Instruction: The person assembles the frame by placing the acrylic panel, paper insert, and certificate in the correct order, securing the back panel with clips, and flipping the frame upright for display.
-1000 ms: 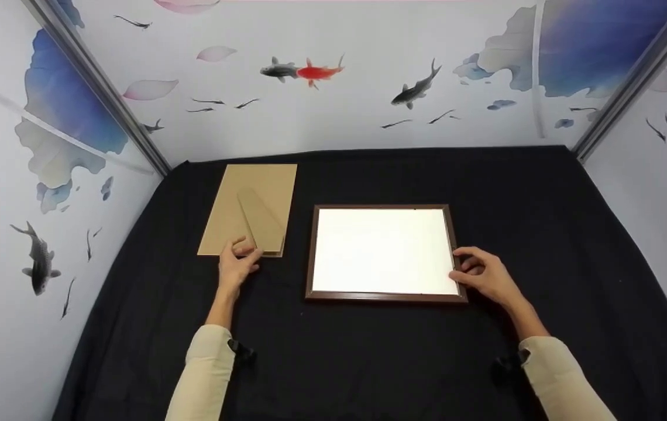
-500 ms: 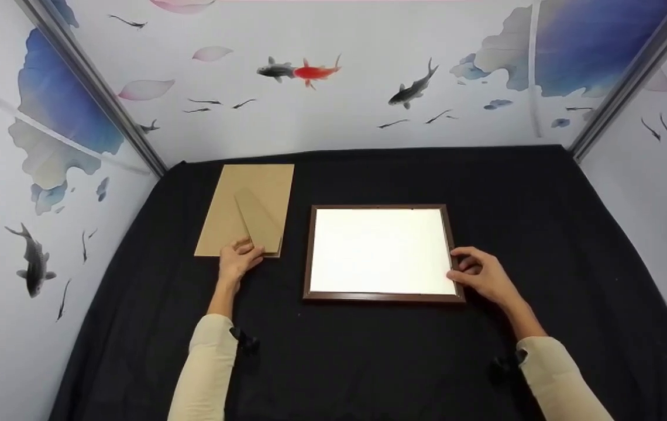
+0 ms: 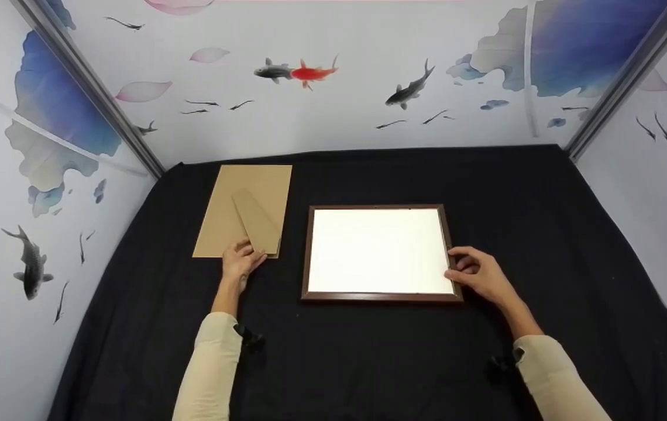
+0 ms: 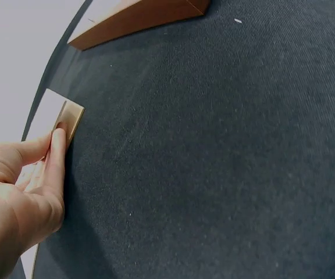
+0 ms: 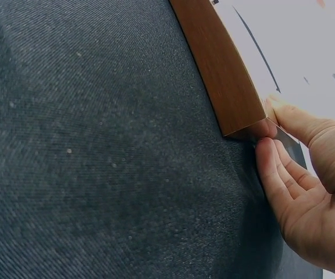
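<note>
A tan backing board lies at the left, with a narrow stand leg of the same colour set slantwise on it. My left hand pinches the leg's near end; thumb and forefinger meet at its edge in the left wrist view. To the right lies a brown picture frame with a bright white face. My right hand grips its right side, thumb on top and fingers against the outer side. In the right wrist view, the thumb is at the frame's corner.
Black cloth covers the table. White printed panels enclose the back and both sides, with grey metal posts at the corners. A narrow gap of cloth separates board and frame.
The left hand has shifted slightly and its fingers have closed on the near end of the stand leg. The right hand keeps its place on the frame. The head view has drifted a little.
</note>
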The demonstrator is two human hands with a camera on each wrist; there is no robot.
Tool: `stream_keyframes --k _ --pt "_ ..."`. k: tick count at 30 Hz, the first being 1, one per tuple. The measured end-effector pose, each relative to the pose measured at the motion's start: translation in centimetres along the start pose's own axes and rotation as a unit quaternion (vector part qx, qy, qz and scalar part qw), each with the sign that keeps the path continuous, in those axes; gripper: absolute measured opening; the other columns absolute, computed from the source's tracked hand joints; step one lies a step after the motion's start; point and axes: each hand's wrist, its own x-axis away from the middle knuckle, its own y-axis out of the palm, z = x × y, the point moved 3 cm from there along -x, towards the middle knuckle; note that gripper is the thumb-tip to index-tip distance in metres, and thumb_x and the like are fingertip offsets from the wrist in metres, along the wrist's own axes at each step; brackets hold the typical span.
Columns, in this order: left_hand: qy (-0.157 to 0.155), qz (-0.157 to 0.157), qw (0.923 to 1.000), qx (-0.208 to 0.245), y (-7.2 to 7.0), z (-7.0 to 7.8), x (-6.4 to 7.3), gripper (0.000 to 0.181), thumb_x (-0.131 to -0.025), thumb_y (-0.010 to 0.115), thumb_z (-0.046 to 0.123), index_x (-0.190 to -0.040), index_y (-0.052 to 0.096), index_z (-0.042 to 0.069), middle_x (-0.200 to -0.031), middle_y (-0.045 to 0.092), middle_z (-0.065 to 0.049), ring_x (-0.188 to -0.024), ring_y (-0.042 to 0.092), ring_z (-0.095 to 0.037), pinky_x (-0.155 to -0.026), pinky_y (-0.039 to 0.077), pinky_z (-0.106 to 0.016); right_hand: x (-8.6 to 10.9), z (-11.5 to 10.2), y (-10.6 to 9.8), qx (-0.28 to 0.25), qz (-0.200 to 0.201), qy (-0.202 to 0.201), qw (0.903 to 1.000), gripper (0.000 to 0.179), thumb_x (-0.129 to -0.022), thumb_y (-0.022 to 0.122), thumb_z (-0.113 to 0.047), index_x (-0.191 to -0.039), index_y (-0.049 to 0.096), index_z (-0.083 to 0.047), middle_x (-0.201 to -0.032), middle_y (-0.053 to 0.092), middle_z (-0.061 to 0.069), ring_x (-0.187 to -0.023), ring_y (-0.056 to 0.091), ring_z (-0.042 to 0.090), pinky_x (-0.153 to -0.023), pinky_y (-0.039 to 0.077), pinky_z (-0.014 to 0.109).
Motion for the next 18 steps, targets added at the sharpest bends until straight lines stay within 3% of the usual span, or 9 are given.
stream_keyframes --k 9,12,18 --pt "-0.023 -0.025 0.9979 0.056 -0.2 0.9 1.2 0.062 -0.083 0.053 -0.021 -0.137 0.035 0.003 -0.125 0.046 -0.022 -0.105 0.054 -0.033 -0.087 0.045 -0.039 -0.1 0.1 0.1 0.0 -0.002 0.0 1.0 0.046 -0.08 0.074 -0.008 -0.121 0.057 0.002 -0.095 0.056 0.028 -0.081 0.055 0.035 -0.068 0.048 0.034" --pt "-0.001 -0.038 0.9977 0.056 -0.4 1.4 1.8 0.063 -0.083 0.053 -0.022 -0.136 0.036 0.006 -0.124 0.046 -0.021 -0.103 0.054 -0.034 -0.087 0.045 -0.042 -0.1 0.1 0.1 0.0 -0.002 -0.005 1.0 0.046 -0.08 0.074 -0.008 -0.121 0.057 0.002 -0.095 0.056 0.027 -0.08 0.055 0.035 -0.068 0.048 0.033" --pt "0.076 -0.077 0.9932 0.042 -0.4 2.7 3.2 0.059 -0.083 0.055 -0.019 -0.131 0.036 0.01 -0.117 0.047 -0.019 -0.094 0.055 -0.031 -0.082 0.048 -0.043 0.0 0.2 -0.1 -0.017 -0.002 0.001 0.9999 0.046 -0.08 0.074 -0.006 -0.121 0.057 0.004 -0.09 0.056 0.026 -0.076 0.055 0.038 -0.063 0.048 0.026"
